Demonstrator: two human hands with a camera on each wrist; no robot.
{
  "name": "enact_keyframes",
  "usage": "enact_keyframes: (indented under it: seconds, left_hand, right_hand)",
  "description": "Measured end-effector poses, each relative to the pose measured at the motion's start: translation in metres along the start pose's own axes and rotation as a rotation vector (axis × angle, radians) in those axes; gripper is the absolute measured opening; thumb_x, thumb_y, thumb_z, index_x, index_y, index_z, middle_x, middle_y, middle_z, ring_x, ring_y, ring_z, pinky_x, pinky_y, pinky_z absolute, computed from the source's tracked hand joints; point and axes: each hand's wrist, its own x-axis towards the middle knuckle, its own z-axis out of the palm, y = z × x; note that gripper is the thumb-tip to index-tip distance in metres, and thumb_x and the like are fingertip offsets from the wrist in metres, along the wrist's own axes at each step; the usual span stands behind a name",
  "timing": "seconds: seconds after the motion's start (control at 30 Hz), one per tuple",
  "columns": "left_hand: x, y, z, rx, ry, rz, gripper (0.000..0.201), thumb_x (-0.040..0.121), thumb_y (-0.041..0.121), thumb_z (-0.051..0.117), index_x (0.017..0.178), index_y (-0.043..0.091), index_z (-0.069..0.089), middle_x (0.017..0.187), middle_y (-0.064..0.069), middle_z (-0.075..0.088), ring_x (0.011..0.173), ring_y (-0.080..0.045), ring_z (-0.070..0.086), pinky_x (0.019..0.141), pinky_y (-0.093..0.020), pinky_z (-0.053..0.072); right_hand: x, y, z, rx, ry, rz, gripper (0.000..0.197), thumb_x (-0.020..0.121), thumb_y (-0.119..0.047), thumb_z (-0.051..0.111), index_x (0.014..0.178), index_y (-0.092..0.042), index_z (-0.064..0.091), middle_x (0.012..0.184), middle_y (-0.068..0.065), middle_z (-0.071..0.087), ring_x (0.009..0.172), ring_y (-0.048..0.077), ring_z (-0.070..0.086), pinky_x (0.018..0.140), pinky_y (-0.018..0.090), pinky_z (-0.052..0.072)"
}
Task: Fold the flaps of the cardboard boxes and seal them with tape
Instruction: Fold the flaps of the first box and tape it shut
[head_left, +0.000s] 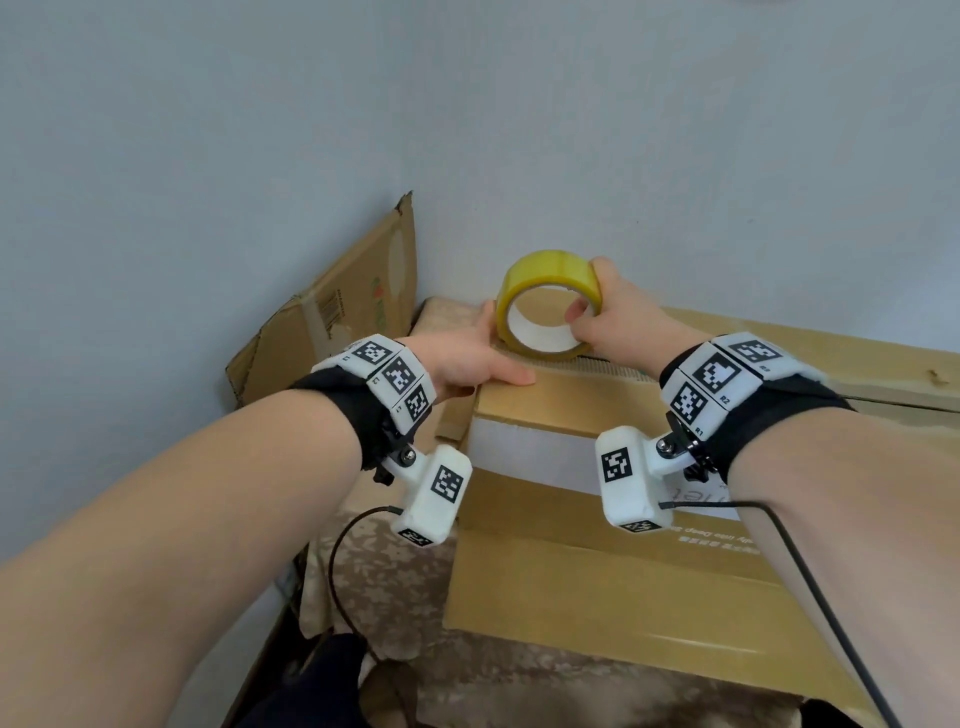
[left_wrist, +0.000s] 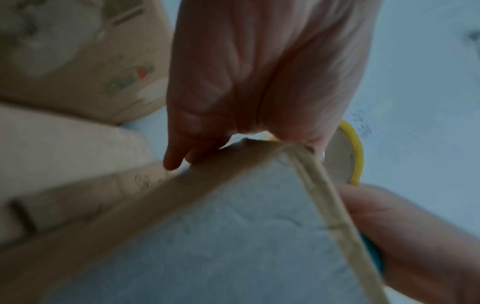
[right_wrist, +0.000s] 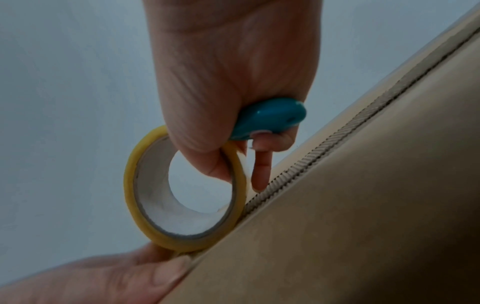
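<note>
Yellow tape catches the eye first: the tape roll stands on edge on top of the cardboard box, right at the left end of the seam where the two top flaps meet. The right hand grips the roll, thumb hooked through its white core and a finger over the outer rim; from the right wrist view the same hand also curls its lower fingers around a small teal object tucked in the palm, and I cannot make out what that is. One finger of this hand points down to the corrugated edge of the seam.

The left hand lies flat at the box's left top corner, fingers straight and pressed over the edge just beside the roll, thumb resting along the near flap. It holds nothing.

The box sits on a mottled beige tabletop, its flaps folded shut. Behind it to the left, a flattened carton leans against the pale wall.
</note>
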Motion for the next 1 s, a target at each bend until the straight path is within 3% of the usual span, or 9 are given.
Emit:
enact_keyframes:
  seconds: [0.13,0.2,0.3,0.5,0.6,0.7,0.8,0.9,1.0]
  left_hand:
    - [-0.01,0.018,0.005,0.325,0.082,-0.025,0.076,0.075,0.039,0.077,0.136,0.033,0.033,0.129,0.007,0.053,0.116,-0.017,0.052,0.096,-0.037,0.044]
    - [-0.013,0.028,0.007,0.493,0.109,-0.039,0.071,0.084,0.039,0.068,0.143,0.025,0.031,0.136,0.003,0.048,0.122,-0.019,0.046,0.091,-0.028,0.036]
    - [-0.019,0.04,0.012,0.634,0.149,-0.074,0.072,0.088,0.04,0.063,0.146,0.02,0.027,0.146,-0.002,0.04,0.13,-0.024,0.04,0.087,-0.028,0.034]
    - [-0.02,0.049,0.028,0.74,0.302,-0.151,0.083,0.079,0.042,0.072,0.145,0.012,0.03,0.145,-0.007,0.041,0.13,-0.027,0.041,0.109,-0.036,0.033]
    - [-0.023,0.06,0.037,0.69,0.498,-0.262,0.106,0.076,0.033,0.078,0.15,0.007,0.006,0.146,-0.015,0.036,0.132,-0.033,0.039,0.105,-0.038,0.035]
    - [-0.026,0.077,0.047,0.654,0.594,-0.282,0.133,0.067,0.024,0.084,0.147,0.017,-0.022,0.151,-0.022,0.023,0.136,-0.038,0.031,0.109,-0.047,0.033]
    - [-0.019,0.092,0.063,0.749,0.674,-0.183,0.124,0.062,0.03,0.081,0.15,0.027,-0.006,0.151,-0.022,0.014,0.139,-0.038,0.02,0.111,-0.05,0.028]
    - [-0.015,0.107,0.087,1.057,0.64,-0.138,0.104,0.054,0.044,0.07,0.145,0.031,0.021,0.15,-0.015,0.021,0.141,-0.037,0.012,0.112,-0.06,0.014]
    - [-0.007,0.117,0.117,1.23,0.601,-0.136,0.07,0.074,0.04,0.058,0.14,0.032,0.036,0.153,-0.007,0.015,0.144,-0.034,-0.003,0.108,-0.066,-0.001]
  right_hand:
    - [-0.008,0.009,-0.006,-0.048,-0.055,0.015,0.051,0.084,-0.021,0.069,0.125,-0.015,0.041,0.103,0.007,0.058,0.093,0.025,0.057,0.08,0.031,0.045]
    - [-0.014,0.018,-0.01,-0.06,-0.092,0.019,0.059,0.078,-0.029,0.076,0.128,-0.014,0.047,0.111,0.004,0.06,0.102,0.02,0.056,0.089,0.03,0.044]
    - [-0.027,0.033,-0.022,-0.088,-0.1,0.055,0.058,0.075,-0.032,0.079,0.126,-0.015,0.058,0.122,0.001,0.061,0.115,0.017,0.055,0.093,0.023,0.037]
    - [-0.066,0.062,-0.063,-0.256,-0.201,0.131,0.072,0.071,-0.048,0.078,0.135,-0.024,0.052,0.14,-0.001,0.049,0.129,0.019,0.044,0.096,0.023,0.031]
    - [-0.081,0.076,-0.083,-0.317,-0.284,0.146,0.085,0.07,-0.051,0.078,0.142,-0.026,0.042,0.146,-0.003,0.042,0.132,0.018,0.04,0.097,0.024,0.03]
    - [-0.09,0.091,-0.094,-0.326,-0.286,0.155,0.093,0.066,-0.051,0.08,0.145,-0.027,0.037,0.149,-0.004,0.038,0.135,0.018,0.037,0.1,0.026,0.03]
    - [-0.096,0.105,-0.098,-0.34,-0.278,0.154,0.099,0.062,-0.052,0.082,0.146,-0.027,0.036,0.15,-0.005,0.037,0.135,0.018,0.037,0.106,0.031,0.03]
    - [-0.101,0.121,-0.103,-0.353,-0.263,0.142,0.101,0.059,-0.052,0.083,0.146,-0.026,0.036,0.15,-0.005,0.038,0.135,0.018,0.037,0.106,0.033,0.031]
    - [-0.11,0.138,-0.114,-0.329,-0.219,0.145,0.101,0.059,-0.055,0.082,0.145,-0.026,0.038,0.149,-0.005,0.039,0.135,0.018,0.038,0.107,0.036,0.031]
